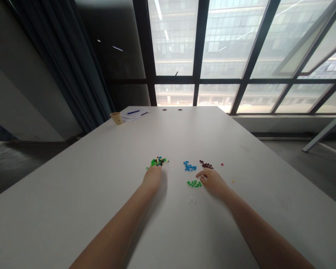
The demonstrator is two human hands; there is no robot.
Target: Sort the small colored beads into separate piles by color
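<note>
Left hand: mixed pieces just beyond; grip hidden, state uncertain. Right hand: fingertips apparently parted; green pieces left, brown pieces beyond. Probable step: colour-sorting; next calls for fine pinching.

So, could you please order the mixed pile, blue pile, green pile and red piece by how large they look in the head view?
1. Mixed pile
2. Blue pile and green pile: too alike to rank, with the green nearer the camera
3. Red piece

On the table — heaped pieces left, scattered pieces right, cup behind, leftmost.
</note>
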